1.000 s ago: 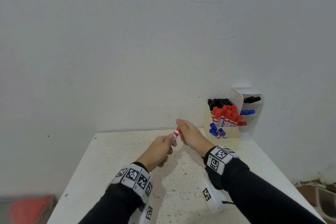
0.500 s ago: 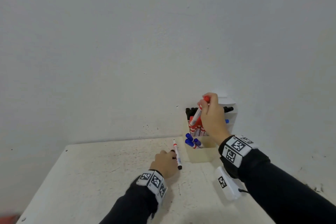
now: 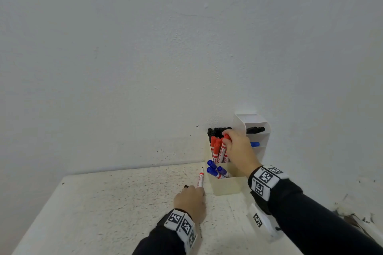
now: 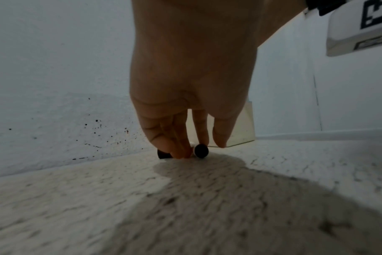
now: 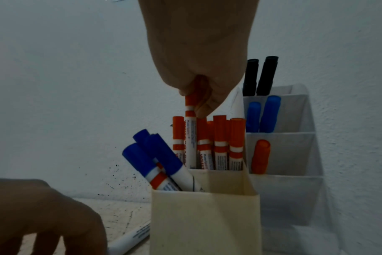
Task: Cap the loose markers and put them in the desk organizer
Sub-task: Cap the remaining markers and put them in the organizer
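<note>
While right hand [image 3: 238, 149] pinches red marker [image 5: 190, 138] in organizer [image 5: 205, 215], left hand [image 3: 189, 203] touches uncapped marker [image 3: 200, 179]

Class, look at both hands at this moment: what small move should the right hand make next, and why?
Probably let go. The right hand pinches the cap of a red marker already standing upright among the other red ones in the organizer, so it looks seated. Meanwhile the left hand touches an uncapped marker on the table, with a black cap beside its fingers.
</note>
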Action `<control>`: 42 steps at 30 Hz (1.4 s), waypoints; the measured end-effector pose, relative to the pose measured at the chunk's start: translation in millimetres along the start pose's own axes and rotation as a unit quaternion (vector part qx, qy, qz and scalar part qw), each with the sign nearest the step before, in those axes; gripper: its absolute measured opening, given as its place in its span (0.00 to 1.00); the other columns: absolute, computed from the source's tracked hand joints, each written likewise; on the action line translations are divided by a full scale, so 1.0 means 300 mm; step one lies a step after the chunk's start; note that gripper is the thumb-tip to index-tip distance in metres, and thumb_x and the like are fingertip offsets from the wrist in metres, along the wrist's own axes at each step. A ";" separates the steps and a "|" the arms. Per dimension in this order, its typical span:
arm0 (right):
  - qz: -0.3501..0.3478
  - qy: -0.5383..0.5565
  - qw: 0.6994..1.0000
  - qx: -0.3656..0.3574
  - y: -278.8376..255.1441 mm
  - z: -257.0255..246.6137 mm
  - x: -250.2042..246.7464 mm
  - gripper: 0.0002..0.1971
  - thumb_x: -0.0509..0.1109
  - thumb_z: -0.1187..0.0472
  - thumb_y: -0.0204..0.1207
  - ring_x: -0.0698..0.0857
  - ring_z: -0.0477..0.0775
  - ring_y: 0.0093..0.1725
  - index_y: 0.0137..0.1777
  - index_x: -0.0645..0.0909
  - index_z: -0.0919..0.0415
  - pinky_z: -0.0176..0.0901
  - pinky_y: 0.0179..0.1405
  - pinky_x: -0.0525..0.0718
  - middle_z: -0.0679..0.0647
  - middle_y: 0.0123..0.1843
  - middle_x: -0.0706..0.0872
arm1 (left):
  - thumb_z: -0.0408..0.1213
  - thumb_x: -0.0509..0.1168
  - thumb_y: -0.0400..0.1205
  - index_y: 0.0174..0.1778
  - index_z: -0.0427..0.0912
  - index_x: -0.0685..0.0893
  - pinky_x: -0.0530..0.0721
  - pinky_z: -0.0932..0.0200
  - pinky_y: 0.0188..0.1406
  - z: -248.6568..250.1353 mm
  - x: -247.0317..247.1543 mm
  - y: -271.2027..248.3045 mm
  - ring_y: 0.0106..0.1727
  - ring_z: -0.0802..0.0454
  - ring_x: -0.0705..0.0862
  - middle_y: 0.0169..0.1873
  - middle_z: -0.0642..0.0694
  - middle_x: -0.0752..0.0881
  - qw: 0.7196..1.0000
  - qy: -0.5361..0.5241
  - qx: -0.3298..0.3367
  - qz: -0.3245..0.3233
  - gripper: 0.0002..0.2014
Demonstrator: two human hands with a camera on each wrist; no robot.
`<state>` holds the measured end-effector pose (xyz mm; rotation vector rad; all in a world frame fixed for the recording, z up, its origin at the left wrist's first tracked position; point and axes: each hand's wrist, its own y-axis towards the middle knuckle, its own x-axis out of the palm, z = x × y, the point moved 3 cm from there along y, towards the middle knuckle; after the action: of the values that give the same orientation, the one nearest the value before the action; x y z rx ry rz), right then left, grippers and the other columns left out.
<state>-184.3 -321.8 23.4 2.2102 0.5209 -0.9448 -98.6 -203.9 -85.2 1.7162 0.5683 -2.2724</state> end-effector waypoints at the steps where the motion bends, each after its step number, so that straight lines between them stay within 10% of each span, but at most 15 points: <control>1: 0.007 0.007 1.000 0.013 0.005 0.000 0.002 0.13 0.59 0.67 0.83 0.79 0.57 0.62 0.64 0.77 0.65 0.42 0.63 0.77 0.59 0.61 0.81 | 0.41 0.54 0.85 0.67 0.45 0.75 0.82 0.53 0.58 -0.002 -0.002 0.001 0.57 0.48 0.81 0.58 0.45 0.79 1.000 -0.021 -0.010 0.005 0.16; 9: 0.015 -0.070 0.996 0.044 0.035 0.016 0.056 0.06 0.61 0.60 0.82 0.84 0.58 0.48 0.50 0.77 0.62 0.53 0.47 0.85 0.59 0.46 0.85 | 0.34 0.61 0.80 0.59 0.44 0.77 0.85 0.59 0.51 -0.046 0.000 0.006 0.47 0.51 0.82 0.52 0.46 0.81 0.985 -0.156 -0.060 0.041 0.11; 17: 0.009 -0.215 0.976 0.025 0.014 0.000 0.069 0.15 0.53 0.55 0.84 0.78 0.55 0.57 0.55 0.80 0.59 0.49 0.55 0.80 0.54 0.58 0.80 | 0.34 0.63 0.79 0.56 0.42 0.78 0.84 0.62 0.43 -0.112 -0.030 -0.005 0.40 0.54 0.80 0.45 0.48 0.79 0.970 -0.214 -0.097 0.068 0.10; 22: 0.085 -0.075 0.993 -0.039 -0.010 -0.169 0.043 0.09 0.59 0.61 0.80 0.80 0.52 0.45 0.51 0.79 0.62 0.40 0.41 0.79 0.54 0.49 0.80 | 0.37 0.62 0.82 0.61 0.35 0.79 0.80 0.63 0.38 -0.196 -0.077 -0.014 0.38 0.54 0.79 0.45 0.45 0.81 0.958 -0.245 -0.101 0.110 0.14; 26: -0.055 -0.014 0.998 -0.010 -0.049 -0.284 0.151 0.06 0.59 0.60 0.79 0.79 0.53 0.36 0.43 0.75 0.59 0.40 0.28 0.72 0.54 0.38 0.82 | 0.34 0.59 0.83 0.55 0.33 0.80 0.75 0.70 0.28 -0.322 -0.100 -0.037 0.33 0.56 0.75 0.45 0.42 0.81 0.953 -0.234 -0.143 0.126 0.10; 31: -0.289 -0.081 0.949 0.100 -0.123 -0.185 0.388 0.15 0.59 0.62 0.78 0.79 0.60 0.61 0.64 0.76 0.55 0.46 0.58 0.78 0.59 0.65 0.78 | 0.32 0.50 0.86 0.57 0.32 0.74 0.74 0.60 0.37 -0.465 -0.113 -0.100 0.40 0.49 0.75 0.46 0.41 0.77 0.958 -0.184 -0.184 0.122 0.10; 34: -0.299 -0.114 0.941 0.105 -0.157 -0.137 0.442 0.20 0.59 0.59 0.81 0.77 0.62 0.66 0.73 0.72 0.51 0.47 0.64 0.77 0.60 0.70 0.75 | 0.41 0.52 0.85 0.52 0.39 0.71 0.78 0.55 0.43 -0.526 -0.109 -0.137 0.44 0.47 0.76 0.47 0.42 0.77 0.962 -0.177 -0.185 0.093 0.09; 42: -0.257 -0.059 0.959 0.099 -0.172 -0.140 0.467 0.07 0.61 0.64 0.78 0.79 0.54 0.43 0.54 0.73 0.58 0.39 0.39 0.75 0.58 0.52 0.82 | 0.52 0.48 0.86 0.69 0.50 0.71 0.82 0.54 0.47 -0.587 -0.088 -0.176 0.47 0.48 0.81 0.52 0.43 0.82 0.982 -0.130 -0.123 0.068 0.18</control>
<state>-101.9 -242.6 -81.3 2.2130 1.0130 -1.4407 39.6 -80.2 -92.8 1.2789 0.6233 -2.1786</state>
